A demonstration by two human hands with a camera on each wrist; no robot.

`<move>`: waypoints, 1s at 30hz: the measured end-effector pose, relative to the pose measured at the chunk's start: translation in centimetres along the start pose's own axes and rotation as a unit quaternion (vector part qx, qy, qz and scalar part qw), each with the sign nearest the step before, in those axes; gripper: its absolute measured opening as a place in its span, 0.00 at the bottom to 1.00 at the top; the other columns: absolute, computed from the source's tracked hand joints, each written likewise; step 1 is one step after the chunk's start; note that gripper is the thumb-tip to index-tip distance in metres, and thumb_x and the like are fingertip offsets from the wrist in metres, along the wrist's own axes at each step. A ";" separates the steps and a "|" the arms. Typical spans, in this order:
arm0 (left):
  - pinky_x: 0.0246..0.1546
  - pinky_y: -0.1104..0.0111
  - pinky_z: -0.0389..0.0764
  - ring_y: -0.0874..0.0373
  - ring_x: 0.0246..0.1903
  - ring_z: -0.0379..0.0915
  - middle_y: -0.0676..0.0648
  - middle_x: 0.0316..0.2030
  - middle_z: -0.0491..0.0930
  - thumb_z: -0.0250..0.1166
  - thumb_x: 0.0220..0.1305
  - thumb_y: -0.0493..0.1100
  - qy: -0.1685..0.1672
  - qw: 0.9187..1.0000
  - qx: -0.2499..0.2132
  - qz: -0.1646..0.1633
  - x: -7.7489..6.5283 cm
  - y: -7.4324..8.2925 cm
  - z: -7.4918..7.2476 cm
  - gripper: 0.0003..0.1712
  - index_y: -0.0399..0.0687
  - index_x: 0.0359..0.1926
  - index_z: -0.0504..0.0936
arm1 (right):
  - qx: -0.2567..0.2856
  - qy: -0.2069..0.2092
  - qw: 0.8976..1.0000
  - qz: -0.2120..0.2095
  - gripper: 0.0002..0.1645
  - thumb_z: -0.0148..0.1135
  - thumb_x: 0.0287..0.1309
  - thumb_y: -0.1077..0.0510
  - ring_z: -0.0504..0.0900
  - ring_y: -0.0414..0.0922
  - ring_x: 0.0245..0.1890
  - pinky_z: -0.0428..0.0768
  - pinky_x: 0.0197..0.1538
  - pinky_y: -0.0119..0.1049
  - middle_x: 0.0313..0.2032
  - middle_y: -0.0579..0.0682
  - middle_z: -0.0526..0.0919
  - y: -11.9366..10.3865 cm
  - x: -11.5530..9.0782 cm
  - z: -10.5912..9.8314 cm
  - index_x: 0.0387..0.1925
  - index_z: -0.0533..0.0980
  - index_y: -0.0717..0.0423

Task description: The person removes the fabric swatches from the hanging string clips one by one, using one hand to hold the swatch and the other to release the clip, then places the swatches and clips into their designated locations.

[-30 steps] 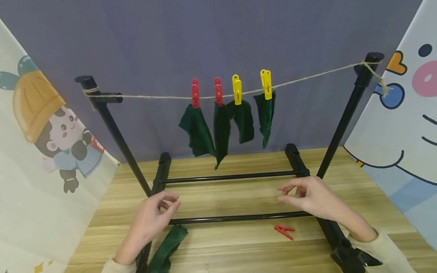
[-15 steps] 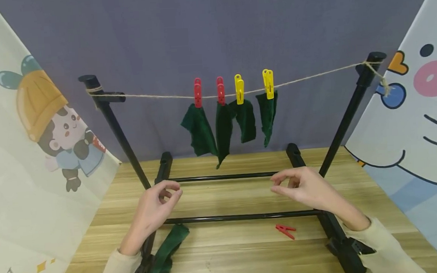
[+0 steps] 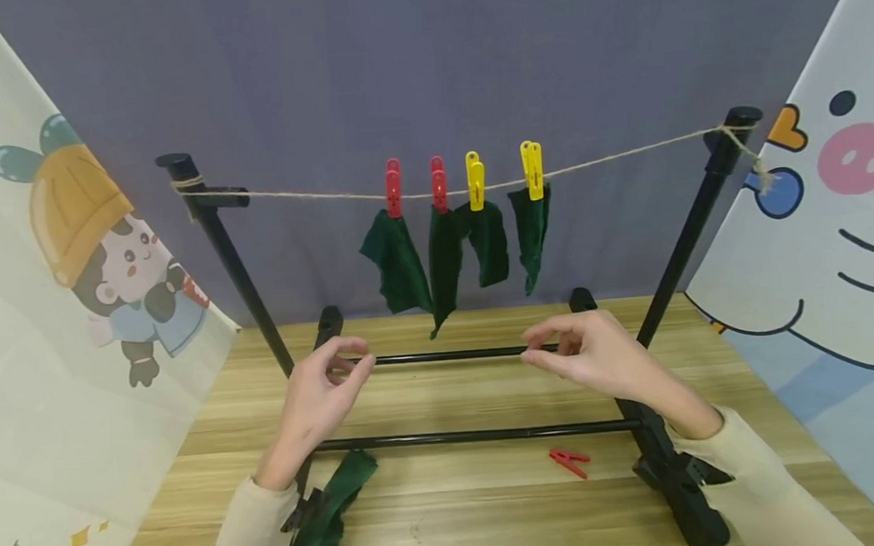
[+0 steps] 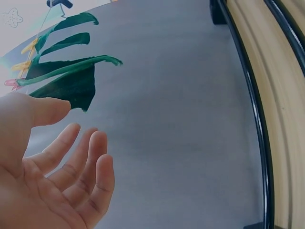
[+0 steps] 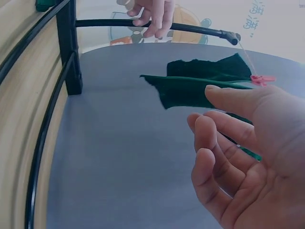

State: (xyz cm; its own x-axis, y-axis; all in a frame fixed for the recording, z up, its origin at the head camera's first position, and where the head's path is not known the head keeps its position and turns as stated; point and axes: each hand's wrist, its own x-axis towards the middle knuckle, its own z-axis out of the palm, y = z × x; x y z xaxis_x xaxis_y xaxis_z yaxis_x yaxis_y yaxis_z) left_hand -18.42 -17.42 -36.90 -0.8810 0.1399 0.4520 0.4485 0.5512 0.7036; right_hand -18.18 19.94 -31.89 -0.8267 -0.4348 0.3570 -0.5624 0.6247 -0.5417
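My left hand (image 3: 317,401) hovers above the left side of the black rack. On the right, my right hand (image 3: 596,355) mirrors it at about the same height. Both hold nothing; the fingers bend loosely, with gaps between thumb and fingertips in the wrist views. Beyond them a string (image 3: 304,195) is tied between two black posts. Several dark green cloth pieces (image 3: 402,267) hang from it, pinned by two red clothespins (image 3: 393,190) and two yellow clothespins (image 3: 476,183). Neither hand touches the cloths.
Black crossbars (image 3: 477,435) run low between the rack's feet. A red clothespin (image 3: 569,462) lies on the wooden table (image 3: 459,505) in front. Another green cloth (image 3: 331,513) lies at the front left, partly behind the left sleeve. A grey-blue backdrop (image 3: 424,65) stands behind.
Both hands have moved upward and slightly toward each other, away from the near edge. Cloths and clothespins stay where they were; the head view has shifted slightly.
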 end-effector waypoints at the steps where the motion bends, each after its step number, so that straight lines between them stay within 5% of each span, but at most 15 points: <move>1: 0.34 0.67 0.80 0.63 0.37 0.78 0.54 0.46 0.81 0.62 0.65 0.56 0.002 1.000 -0.003 -0.001 0.1 0.1 0.0 0.15 0.59 0.49 0.80 | 0.001 0.002 1.000 -0.005 0.13 0.67 0.56 0.42 0.71 0.35 0.14 0.65 0.15 0.31 0.33 0.33 0.83 -0.2 0.2 -0.1 0.42 0.83 0.38; 10: 0.34 0.63 0.80 0.63 0.39 0.78 0.58 0.49 0.78 0.62 0.65 0.57 0.010 0.999 -0.036 0.003 1.3 1.1 0.2 0.17 0.62 0.52 0.78 | -0.003 0.010 0.999 -0.035 0.12 0.67 0.57 0.44 0.71 0.36 0.13 0.64 0.15 0.32 0.32 0.34 0.84 -2.1 2.0 -1.0 0.42 0.83 0.39; 17: 0.34 0.66 0.80 0.55 0.42 0.77 0.50 0.51 0.78 0.63 0.66 0.41 0.021 0.998 -0.053 0.003 1.7 5.7 -0.4 0.16 0.48 0.54 0.78 | 0.002 0.018 0.998 -0.058 0.12 0.67 0.58 0.46 0.69 0.36 0.12 0.62 0.14 0.32 0.32 0.34 0.83 -3.4 3.3 -1.7 0.43 0.83 0.40; 30: 0.38 0.62 0.80 0.51 0.46 0.76 0.44 0.54 0.76 0.62 0.66 0.42 0.022 0.996 -0.079 0.026 3.2 6.9 -0.4 0.21 0.40 0.58 0.73 | 0.016 0.054 0.994 -0.098 0.15 0.65 0.59 0.44 0.64 0.37 0.08 0.59 0.13 0.33 0.32 0.33 0.82 -5.8 5.6 -2.6 0.47 0.81 0.38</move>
State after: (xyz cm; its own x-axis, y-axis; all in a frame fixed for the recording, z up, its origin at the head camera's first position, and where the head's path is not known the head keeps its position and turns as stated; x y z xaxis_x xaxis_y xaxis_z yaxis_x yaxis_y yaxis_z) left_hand -18.06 -13.45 -30.40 -0.8497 0.1269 0.5117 0.5151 0.4070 0.7543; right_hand -19.59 15.58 -24.73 -0.6990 -0.4724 0.5369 -0.7134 0.5134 -0.4769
